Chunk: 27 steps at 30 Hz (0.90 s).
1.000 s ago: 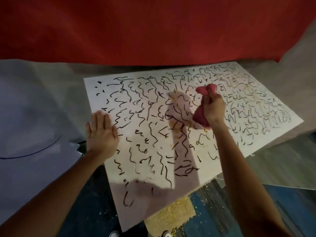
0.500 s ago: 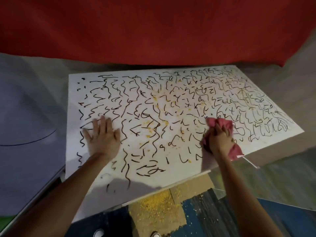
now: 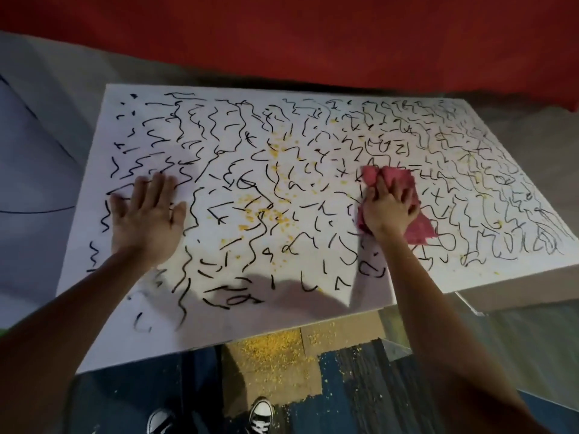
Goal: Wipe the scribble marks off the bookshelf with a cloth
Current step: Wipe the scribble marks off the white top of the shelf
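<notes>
left hand [image 3: 147, 219]: open, palm and straight fingers flat on the left part of the panel, bracing it.
right hand [image 3: 388, 211]: fingers curled into a bunched pink cloth [image 3: 399, 180], pressing it down right of centre.
bookshelf [image 3: 257, 321]: a wide white panel lying flat before the person, covered almost edge to edge in black scribble marks [image 3: 238, 133]; no wiped patch shows.
risk, smearing: a dry or loaded cloth probably spreads the ink into grey streaks.
risk, crumbs: yellow crumbs [image 3: 279, 217] lie between the hands; a stroke through them likely sweeps them off the near edge onto the floor, where more lie.
risk, shifting: what supports the panel is hidden; a hard push could slide it if the bracing hand lifts.
edges: the near edge is by the person's shoes [image 3: 261, 415]; the far edge is near red fabric [image 3: 282, 36].
open room: free sweep to the right and far side; leftward, crumbs come first.
</notes>
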### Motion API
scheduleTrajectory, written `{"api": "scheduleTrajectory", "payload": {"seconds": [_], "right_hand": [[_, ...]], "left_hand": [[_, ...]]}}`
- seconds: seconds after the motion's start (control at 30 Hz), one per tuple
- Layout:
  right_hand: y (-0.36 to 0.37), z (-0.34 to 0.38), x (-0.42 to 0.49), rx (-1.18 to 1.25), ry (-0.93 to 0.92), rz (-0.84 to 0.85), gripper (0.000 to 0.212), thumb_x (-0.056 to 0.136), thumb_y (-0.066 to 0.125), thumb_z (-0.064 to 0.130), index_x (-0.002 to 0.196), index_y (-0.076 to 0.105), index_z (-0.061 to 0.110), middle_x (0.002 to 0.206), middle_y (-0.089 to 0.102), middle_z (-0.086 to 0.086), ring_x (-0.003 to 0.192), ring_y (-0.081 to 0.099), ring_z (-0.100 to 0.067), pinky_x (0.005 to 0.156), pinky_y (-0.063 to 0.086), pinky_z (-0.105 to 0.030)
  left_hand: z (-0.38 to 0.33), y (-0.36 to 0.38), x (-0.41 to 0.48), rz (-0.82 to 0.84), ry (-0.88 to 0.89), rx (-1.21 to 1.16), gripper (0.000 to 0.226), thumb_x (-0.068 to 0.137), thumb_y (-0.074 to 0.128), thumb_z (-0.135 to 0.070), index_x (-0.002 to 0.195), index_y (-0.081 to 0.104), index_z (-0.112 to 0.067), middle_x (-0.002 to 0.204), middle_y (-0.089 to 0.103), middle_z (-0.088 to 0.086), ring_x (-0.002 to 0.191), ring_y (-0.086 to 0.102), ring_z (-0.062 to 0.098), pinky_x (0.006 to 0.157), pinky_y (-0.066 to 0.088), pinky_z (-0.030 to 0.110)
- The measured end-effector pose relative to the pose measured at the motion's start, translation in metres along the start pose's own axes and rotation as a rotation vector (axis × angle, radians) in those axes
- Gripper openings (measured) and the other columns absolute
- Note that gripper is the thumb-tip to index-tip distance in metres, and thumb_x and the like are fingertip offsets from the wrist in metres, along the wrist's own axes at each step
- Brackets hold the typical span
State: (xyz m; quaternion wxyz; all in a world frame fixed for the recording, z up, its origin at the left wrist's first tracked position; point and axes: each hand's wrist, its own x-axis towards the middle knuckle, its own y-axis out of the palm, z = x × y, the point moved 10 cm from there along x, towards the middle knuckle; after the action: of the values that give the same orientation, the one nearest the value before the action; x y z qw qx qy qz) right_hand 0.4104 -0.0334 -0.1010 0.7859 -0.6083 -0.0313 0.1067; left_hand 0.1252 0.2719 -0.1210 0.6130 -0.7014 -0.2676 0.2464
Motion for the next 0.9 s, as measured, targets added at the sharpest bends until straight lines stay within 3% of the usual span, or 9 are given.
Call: {"api": "scheduleTrajectory", "payload": {"seconds": [0.1,0.23,0.3,0.4,0.53,0.6,0.73,0.9], "right_hand": [[0.019,0.057,-0.009,0.003,-0.167,-0.014,0.047,0.103,0.028,0.031,0.149,0.029,0.029,0.160,0.014,-0.006,0.146,0.006,-0.032,0.116,0.006,-0.050],[0.018,0.137,-0.019,0.039,-0.570,-0.053,0.043,0.098,0.041,0.013,0.139,0.049,0.024,0.150,0.038,-0.005,0.130,0.036,-0.035,0.108,0.032,-0.051],[0.011,0.134,0.013,0.071,-0.489,-0.101,0.044,0.099,0.040,0.014,0.142,0.044,0.023,0.151,0.036,-0.008,0.130,0.038,-0.035,0.107,0.033,-0.054],[0.020,0.110,0.075,-0.018,-0.159,-0.035,0.052,0.102,0.026,0.041,0.152,0.020,0.026,0.160,0.011,-0.010,0.146,0.007,-0.036,0.114,0.007,-0.059],[0.037,0.150,0.125,-0.091,-0.165,0.072,0.058,0.100,0.015,0.051,0.153,0.010,0.028,0.161,0.000,-0.010,0.146,-0.006,-0.037,0.113,-0.003,-0.060],[0.045,0.189,0.141,-0.121,-0.265,0.104,0.059,0.100,0.017,0.054,0.153,0.011,0.030,0.161,0.001,-0.008,0.146,-0.005,-0.035,0.114,-0.002,-0.059],[0.064,0.262,0.132,-0.229,-0.616,0.158,0.053,0.102,0.023,0.046,0.152,0.014,0.032,0.161,0.008,0.000,0.147,0.002,-0.028,0.116,0.004,-0.052],[0.077,0.270,0.047,-0.115,-1.086,0.257,0.051,0.095,0.027,0.044,0.141,0.043,0.028,0.151,0.037,-0.003,0.143,0.024,-0.028,0.112,0.019,-0.060]], "left_hand": [[0.002,0.001,0.000,-0.005,-0.027,0.009,0.077,0.085,0.001,-0.051,0.154,0.013,-0.020,0.161,0.008,0.002,0.147,0.004,0.021,0.113,0.007,0.050],[0.000,-0.001,-0.002,-0.009,-0.016,-0.012,0.078,0.085,0.001,-0.053,0.154,0.013,-0.020,0.161,0.008,0.002,0.148,0.004,0.022,0.113,0.005,0.048],[0.000,0.000,-0.002,0.002,-0.015,-0.008,0.075,0.086,0.002,-0.052,0.154,0.009,-0.020,0.161,0.006,0.002,0.148,0.002,0.021,0.114,0.003,0.048],[0.003,0.004,-0.003,0.013,-0.042,-0.004,0.075,0.086,-0.002,-0.052,0.154,0.004,-0.019,0.161,0.001,-0.001,0.148,-0.003,0.019,0.115,-0.002,0.049],[-0.003,-0.001,-0.004,-0.006,-0.034,-0.057,0.074,0.089,0.000,-0.051,0.153,0.012,-0.016,0.161,0.008,0.003,0.148,0.000,0.021,0.114,-0.002,0.050],[-0.002,-0.002,-0.004,-0.009,-0.033,-0.070,0.073,0.092,0.002,-0.052,0.153,0.015,-0.014,0.160,0.011,0.005,0.148,0.002,0.021,0.114,-0.002,0.050],[0.000,0.000,-0.003,-0.008,-0.038,-0.070,0.071,0.091,-0.002,-0.054,0.151,0.004,-0.017,0.160,0.002,0.001,0.146,-0.008,0.017,0.115,-0.007,0.047],[0.001,-0.001,-0.003,-0.006,-0.037,-0.079,0.075,0.088,-0.006,-0.055,0.153,0.003,-0.018,0.161,-0.001,0.000,0.147,-0.010,0.017,0.115,-0.009,0.045]]}}
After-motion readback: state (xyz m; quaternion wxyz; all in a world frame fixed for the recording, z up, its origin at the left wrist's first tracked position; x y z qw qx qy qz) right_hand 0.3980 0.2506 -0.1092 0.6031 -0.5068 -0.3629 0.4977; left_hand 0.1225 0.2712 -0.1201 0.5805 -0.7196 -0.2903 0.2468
